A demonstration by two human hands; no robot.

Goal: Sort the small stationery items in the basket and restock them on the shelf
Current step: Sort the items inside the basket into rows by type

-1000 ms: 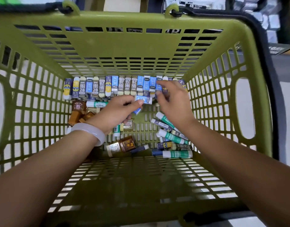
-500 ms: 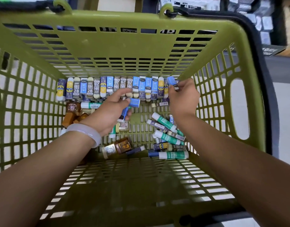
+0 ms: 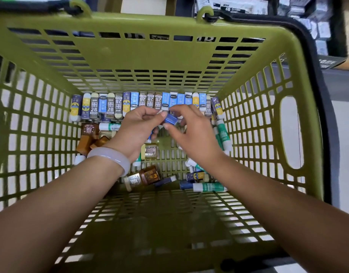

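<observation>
Both hands are deep inside an olive-green plastic basket (image 3: 41, 115). My left hand (image 3: 136, 129), with a pale bangle on the wrist, and my right hand (image 3: 191, 133) meet over a small blue eraser (image 3: 171, 119). Both pinch it between thumb and fingertips, just in front of a row of upright erasers (image 3: 110, 105) that lines the far wall. More blue shows under my left palm, mostly hidden. Green-and-white glue sticks (image 3: 223, 133) lie to the right.
Brown boxed items (image 3: 87, 142) lie at the left of the basket floor, and a brown bottle-shaped item (image 3: 144, 177) lies at the near middle. More glue sticks (image 3: 207, 187) and small erasers lie near my right forearm. Shelves with boxed stock (image 3: 232, 6) stand beyond the basket.
My right hand has come back from the right end of the row to the middle. It now pinches the blue eraser held up by my left hand.
</observation>
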